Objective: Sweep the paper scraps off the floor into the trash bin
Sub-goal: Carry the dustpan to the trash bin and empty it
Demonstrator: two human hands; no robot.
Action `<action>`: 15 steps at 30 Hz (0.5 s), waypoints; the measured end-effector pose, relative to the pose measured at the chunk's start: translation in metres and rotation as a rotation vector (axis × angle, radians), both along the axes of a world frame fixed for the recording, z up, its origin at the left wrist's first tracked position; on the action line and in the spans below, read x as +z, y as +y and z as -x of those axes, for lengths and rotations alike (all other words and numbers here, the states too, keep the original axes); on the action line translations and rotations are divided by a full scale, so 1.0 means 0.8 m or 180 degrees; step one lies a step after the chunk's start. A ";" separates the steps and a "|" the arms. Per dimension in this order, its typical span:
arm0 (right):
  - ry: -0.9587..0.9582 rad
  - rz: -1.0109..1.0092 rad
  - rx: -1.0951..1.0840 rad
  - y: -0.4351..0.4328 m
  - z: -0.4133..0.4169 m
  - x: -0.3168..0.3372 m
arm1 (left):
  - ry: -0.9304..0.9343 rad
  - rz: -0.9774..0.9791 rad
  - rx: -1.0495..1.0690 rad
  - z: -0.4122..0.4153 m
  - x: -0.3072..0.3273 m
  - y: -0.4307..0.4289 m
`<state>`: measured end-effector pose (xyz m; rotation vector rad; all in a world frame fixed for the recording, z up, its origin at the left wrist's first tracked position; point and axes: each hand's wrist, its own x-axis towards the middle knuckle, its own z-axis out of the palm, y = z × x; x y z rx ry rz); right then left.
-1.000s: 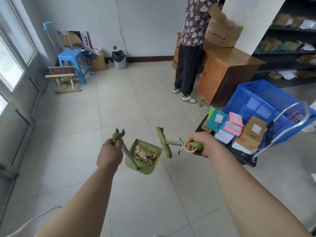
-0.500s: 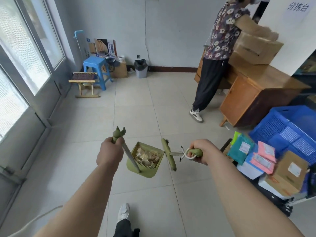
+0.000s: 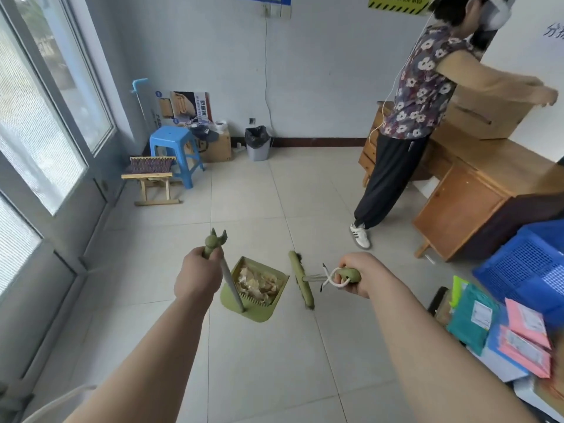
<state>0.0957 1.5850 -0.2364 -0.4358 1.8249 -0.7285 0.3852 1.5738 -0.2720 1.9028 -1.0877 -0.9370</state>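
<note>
My left hand grips the green handle of a long-handled green dustpan, which hangs above the tiled floor. Pale paper scraps fill its tray. My right hand grips the green handle of a broom; the broom head hangs just right of the dustpan. A grey trash bin with a black liner stands against the far wall, well ahead of both hands.
A person stands at a wooden desk on the right, handling a cardboard box. A blue stool and wooden folding stool sit left of the bin. A blue crate and parcels lie at right.
The view has turned left and tilted up, bringing the trash bin and far wall closer to centre. Both hands keep holding the dustpan and broom in the same pose.
</note>
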 end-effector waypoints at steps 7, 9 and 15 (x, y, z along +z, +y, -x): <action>0.0000 0.0098 0.0060 -0.137 -0.024 0.000 | 0.0044 0.0085 0.0140 -0.029 -0.001 -0.125; 0.0053 0.0083 0.0139 -0.181 -0.028 -0.002 | -0.0020 0.0074 0.0226 -0.033 -0.004 -0.162; 0.0187 0.0023 0.0376 -0.332 -0.018 -0.015 | -0.0091 0.0083 0.0376 -0.025 -0.009 -0.292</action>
